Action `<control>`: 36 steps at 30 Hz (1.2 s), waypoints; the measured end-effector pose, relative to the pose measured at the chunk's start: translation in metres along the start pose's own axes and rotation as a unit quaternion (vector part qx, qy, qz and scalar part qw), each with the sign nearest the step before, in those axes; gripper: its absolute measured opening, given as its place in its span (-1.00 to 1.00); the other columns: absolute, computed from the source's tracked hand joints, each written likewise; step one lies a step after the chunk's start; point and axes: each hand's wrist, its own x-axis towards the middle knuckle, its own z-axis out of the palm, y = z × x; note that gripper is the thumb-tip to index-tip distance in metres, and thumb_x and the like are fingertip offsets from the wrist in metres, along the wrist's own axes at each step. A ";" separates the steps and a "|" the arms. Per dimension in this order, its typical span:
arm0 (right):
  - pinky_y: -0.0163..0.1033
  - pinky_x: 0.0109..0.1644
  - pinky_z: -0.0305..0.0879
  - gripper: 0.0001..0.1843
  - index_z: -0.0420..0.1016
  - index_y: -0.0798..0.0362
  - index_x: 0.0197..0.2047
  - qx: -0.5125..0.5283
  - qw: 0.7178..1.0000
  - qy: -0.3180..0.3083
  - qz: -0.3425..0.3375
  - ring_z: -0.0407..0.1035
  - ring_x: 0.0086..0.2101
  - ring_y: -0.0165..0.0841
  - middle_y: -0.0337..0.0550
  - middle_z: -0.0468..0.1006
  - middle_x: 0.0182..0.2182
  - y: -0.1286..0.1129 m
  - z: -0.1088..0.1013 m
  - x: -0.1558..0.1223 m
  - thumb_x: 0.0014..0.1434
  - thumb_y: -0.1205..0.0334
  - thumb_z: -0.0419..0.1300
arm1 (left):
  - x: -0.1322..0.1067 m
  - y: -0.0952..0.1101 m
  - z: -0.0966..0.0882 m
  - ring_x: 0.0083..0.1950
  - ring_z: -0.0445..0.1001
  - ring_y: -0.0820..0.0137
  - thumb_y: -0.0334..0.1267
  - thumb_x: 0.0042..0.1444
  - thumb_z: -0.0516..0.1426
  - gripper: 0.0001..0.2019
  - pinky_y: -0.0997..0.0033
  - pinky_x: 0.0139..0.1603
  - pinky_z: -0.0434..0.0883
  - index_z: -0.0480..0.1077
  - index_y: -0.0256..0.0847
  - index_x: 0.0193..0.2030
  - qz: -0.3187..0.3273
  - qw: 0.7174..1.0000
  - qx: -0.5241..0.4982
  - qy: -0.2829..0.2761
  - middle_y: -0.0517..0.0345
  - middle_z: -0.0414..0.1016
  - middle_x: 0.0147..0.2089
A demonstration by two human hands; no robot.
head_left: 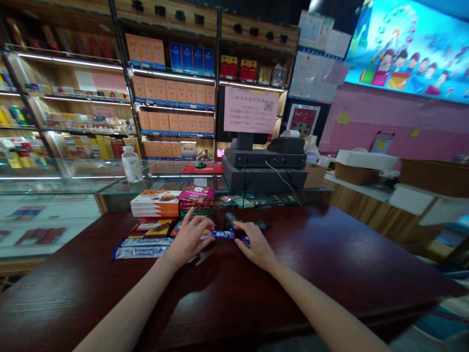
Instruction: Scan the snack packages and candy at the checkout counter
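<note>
Left hand [190, 235], back up | right hand [255, 243], likewise | both pinching purple packet [223, 234] | forearms [146, 289] angled inward

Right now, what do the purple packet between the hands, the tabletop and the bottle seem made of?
Purple packet: film or card, printed with white lettering; too small to settle.
Tabletop: probably varnished wood, dark and glossy, with blurred reflections.
Bottle: likely smooth plastic; pale, translucent-looking body.

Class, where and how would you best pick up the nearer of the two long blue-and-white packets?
Probably pinch the nearer packet by its left end, coming from the left. It is long and lies flat, that end juts past the farther packet, and the left hand is beyond its right end.
</note>
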 end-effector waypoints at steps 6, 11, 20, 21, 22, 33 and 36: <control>0.00 0.08 0.28 -0.47 0.28 -0.02 0.24 -0.032 0.999 -0.019 -0.011 0.38 -0.01 -0.14 -0.01 0.52 0.01 -0.007 0.003 0.021 0.22 0.36 0.23 | -0.014 -0.018 -0.014 0.08 0.48 0.32 -0.17 0.27 0.13 -0.84 -0.17 0.52 -0.20 0.34 -0.10 -0.05 -0.018 0.999 0.026 0.031 0.17 0.54 -0.05; 0.01 0.08 0.29 -0.45 0.29 -0.02 0.25 -0.029 0.999 -0.019 -0.019 0.38 0.00 -0.14 -0.01 0.54 0.01 -0.017 0.019 0.037 0.21 0.36 0.24 | -0.024 -0.030 -0.025 0.09 0.48 0.32 -0.14 0.27 0.14 -0.80 -0.19 0.51 -0.18 0.33 -0.10 -0.02 -0.039 0.997 0.042 0.043 0.15 0.54 -0.03; 0.01 0.07 0.29 -0.54 0.38 -0.03 0.17 -0.003 1.000 0.009 -0.019 0.38 0.00 -0.13 -0.03 0.56 0.00 -0.031 0.054 0.059 0.21 0.35 0.26 | -0.038 -0.048 -0.024 0.06 0.50 0.31 -0.14 0.24 0.17 -0.81 -0.17 0.51 -0.11 0.34 -0.10 -0.06 -0.069 0.992 0.055 0.090 0.19 0.55 -0.07; 0.00 0.06 0.29 -0.56 0.39 -0.03 0.16 -0.001 1.000 0.011 -0.015 0.38 -0.01 -0.13 -0.04 0.57 -0.01 -0.031 0.056 0.061 0.21 0.35 0.26 | -0.039 -0.048 -0.023 0.06 0.51 0.31 -0.15 0.24 0.16 -0.81 -0.16 0.51 -0.11 0.34 -0.10 -0.06 -0.071 0.991 0.055 0.099 0.19 0.56 -0.08; -0.01 0.05 0.29 -0.58 0.41 -0.04 0.14 0.000 1.000 0.012 -0.011 0.38 -0.02 -0.13 -0.04 0.57 -0.03 -0.031 0.058 0.063 0.22 0.35 0.26 | -0.039 -0.049 -0.022 0.06 0.51 0.31 -0.16 0.24 0.16 -0.82 -0.15 0.51 -0.10 0.33 -0.10 -0.05 -0.073 0.990 0.055 0.109 0.19 0.55 -0.08; -0.04 0.08 0.30 -0.66 0.44 -0.05 0.10 0.042 0.998 0.039 0.006 0.41 -0.03 -0.18 -0.08 0.59 -0.05 -0.030 0.065 0.065 0.26 0.32 0.23 | -0.040 -0.049 -0.017 0.08 0.51 0.30 -0.21 0.26 0.14 -0.80 -0.18 0.50 -0.11 0.31 -0.09 0.00 -0.094 0.984 0.046 0.141 0.17 0.56 -0.05; -0.05 0.08 0.32 -0.70 0.47 -0.06 0.07 0.056 0.996 0.053 0.035 0.42 -0.04 -0.19 -0.09 0.60 -0.07 -0.026 0.067 0.065 0.26 0.31 0.23 | -0.038 -0.045 -0.016 0.08 0.51 0.30 -0.18 0.26 0.16 -0.78 -0.16 0.50 -0.09 0.31 -0.08 0.01 -0.097 0.983 0.047 0.145 0.17 0.56 -0.04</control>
